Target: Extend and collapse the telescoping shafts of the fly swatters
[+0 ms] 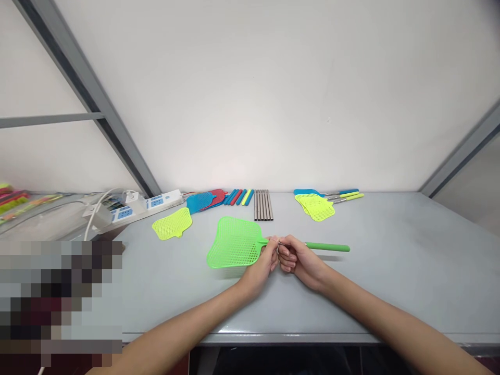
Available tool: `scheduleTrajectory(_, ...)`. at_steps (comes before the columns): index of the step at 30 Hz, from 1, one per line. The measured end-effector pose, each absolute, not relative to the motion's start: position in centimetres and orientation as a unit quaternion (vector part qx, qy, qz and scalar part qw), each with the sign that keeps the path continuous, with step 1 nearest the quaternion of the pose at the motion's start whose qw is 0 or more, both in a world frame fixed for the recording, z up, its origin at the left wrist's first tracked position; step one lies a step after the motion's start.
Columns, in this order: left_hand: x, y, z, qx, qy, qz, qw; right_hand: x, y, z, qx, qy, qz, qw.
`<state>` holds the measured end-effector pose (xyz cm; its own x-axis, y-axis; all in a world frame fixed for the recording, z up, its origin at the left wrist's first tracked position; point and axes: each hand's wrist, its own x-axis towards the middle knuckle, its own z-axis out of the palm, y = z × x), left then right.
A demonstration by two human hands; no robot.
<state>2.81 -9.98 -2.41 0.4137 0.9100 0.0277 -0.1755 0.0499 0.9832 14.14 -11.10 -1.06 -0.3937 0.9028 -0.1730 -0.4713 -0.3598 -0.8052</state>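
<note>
Just above the middle of the table, a green fly swatter is held level between both hands, its mesh head to the left and its green handle to the right. My left hand is closed on the swatter's neck, close to the head. Right beside it, my right hand pinches the metal rod, with the green handle sticking out past it. Most of the rod is hidden by the fingers. Behind the swatter stands a row of metal tubes lying side by side.
Loose swatter heads lie at left: a yellow one, a blue one and a red one. Several coloured handles lie beside them. Swatters with rods and handles lie back right. A power strip with cables borders the left side.
</note>
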Motion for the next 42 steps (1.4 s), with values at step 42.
scheduleTrajectory(42, 2.86, -10.06, -1.51, 0.483, 0.319, 0.423, 0.697, 14.28, -11.09, -1.38, -0.295, -0.339, 0.784, 0.428)
